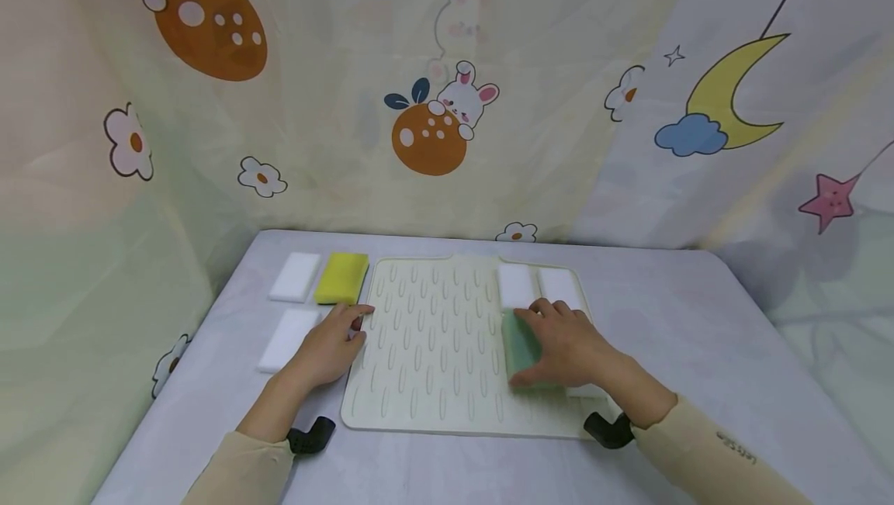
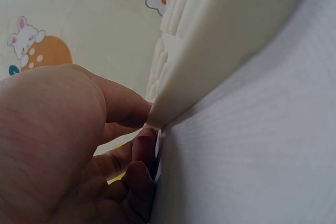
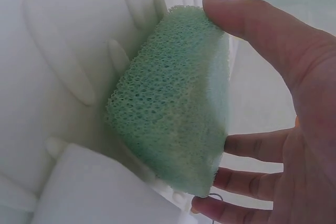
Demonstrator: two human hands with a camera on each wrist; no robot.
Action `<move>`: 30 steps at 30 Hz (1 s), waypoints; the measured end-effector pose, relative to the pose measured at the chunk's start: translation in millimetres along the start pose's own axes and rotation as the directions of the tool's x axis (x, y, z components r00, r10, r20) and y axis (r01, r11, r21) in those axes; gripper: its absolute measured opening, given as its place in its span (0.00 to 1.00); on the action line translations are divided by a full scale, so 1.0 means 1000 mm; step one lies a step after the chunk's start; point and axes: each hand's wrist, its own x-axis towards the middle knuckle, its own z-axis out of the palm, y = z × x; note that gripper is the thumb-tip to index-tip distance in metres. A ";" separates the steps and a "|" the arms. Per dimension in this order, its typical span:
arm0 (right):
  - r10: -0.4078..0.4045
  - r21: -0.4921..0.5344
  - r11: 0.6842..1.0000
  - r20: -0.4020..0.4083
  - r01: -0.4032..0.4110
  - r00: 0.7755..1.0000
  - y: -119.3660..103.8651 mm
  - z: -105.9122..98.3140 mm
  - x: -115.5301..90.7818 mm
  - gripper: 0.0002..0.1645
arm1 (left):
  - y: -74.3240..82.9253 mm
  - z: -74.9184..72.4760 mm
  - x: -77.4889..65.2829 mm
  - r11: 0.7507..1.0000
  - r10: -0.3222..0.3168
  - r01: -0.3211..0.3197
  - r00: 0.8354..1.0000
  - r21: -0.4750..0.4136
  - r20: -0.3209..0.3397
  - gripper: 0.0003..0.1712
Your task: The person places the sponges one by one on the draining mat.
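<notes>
A cream ribbed mat [image 1: 426, 334] lies on the table. My left hand [image 1: 331, 346] is at its left edge, and in the left wrist view the thumb and a finger [image 2: 144, 145] pinch the mat's rim [image 2: 189, 77]. On the mat's right side my right hand [image 1: 569, 342] grips a green porous sponge [image 1: 522, 350] between thumb and fingers. The right wrist view shows the green sponge [image 3: 168, 93] standing at a tilt against the ridges. Two white sponges [image 1: 515, 285] lie at the mat's upper right; another white block [image 1: 585, 391] is mostly hidden beneath my right hand.
Left of the mat lie a yellow sponge [image 1: 341, 278] with a dark underside and two white sponges [image 1: 296, 276], the nearer one partly behind my left hand. A printed curtain [image 1: 545, 140] hangs behind the table [image 1: 447, 470] and along its sides.
</notes>
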 end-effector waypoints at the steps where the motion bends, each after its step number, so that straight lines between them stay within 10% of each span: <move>1: 0.002 -0.001 1.000 0.004 -0.002 1.000 0.000 0.000 0.000 0.64 | 0.000 0.000 0.000 1.000 0.001 -0.001 1.000 0.001 0.000 0.26; 30: 0.011 0.008 1.000 0.056 -0.011 0.998 -0.002 0.009 0.002 0.69 | -0.001 0.000 -0.001 1.000 0.013 -0.013 1.000 0.008 -0.004 0.25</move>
